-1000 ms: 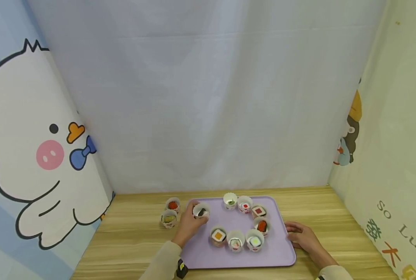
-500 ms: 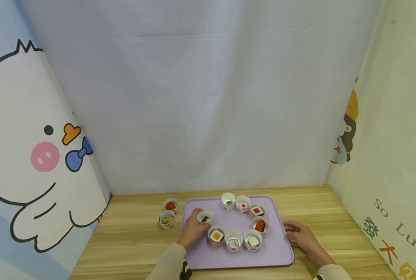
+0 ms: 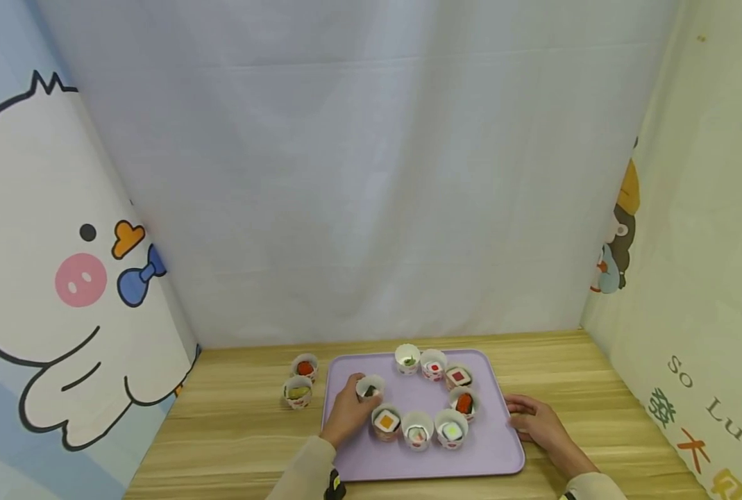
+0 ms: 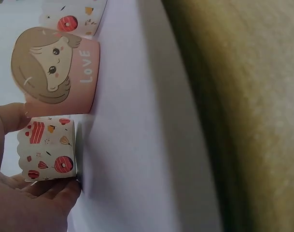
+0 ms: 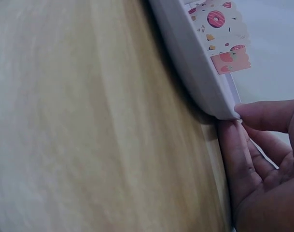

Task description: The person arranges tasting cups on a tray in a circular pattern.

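Observation:
My left hand (image 3: 348, 414) grips a white paper baking cup (image 3: 371, 387) from its left side, thumb and fingers on opposite walls. Something dark and white, partly hidden, lies inside it. Low over the lilac tray (image 3: 489, 448), this cup is right beside a pink paper cup (image 4: 84, 82) printed with a girl's face and "LOVE". That pink cup holds a sushi piece (image 3: 386, 421) with an orange centre. At the tray's right edge, my right hand (image 3: 542, 427) pinches the rim, thumb above and fingers below, as the right wrist view shows.
Several more sushi cups curve round the tray, among them one with red topping (image 3: 464, 403) and one at the back with green (image 3: 407, 360). Left of the tray, two filled cups (image 3: 298, 392) stand on the wooden table (image 3: 239, 417). A pale curtain (image 3: 371, 208) rises behind.
My left hand has carried its cup right and slightly toward me, up to the orange-centred sushi cup. The head view has shifted a little. My right hand stays at the tray's rim.

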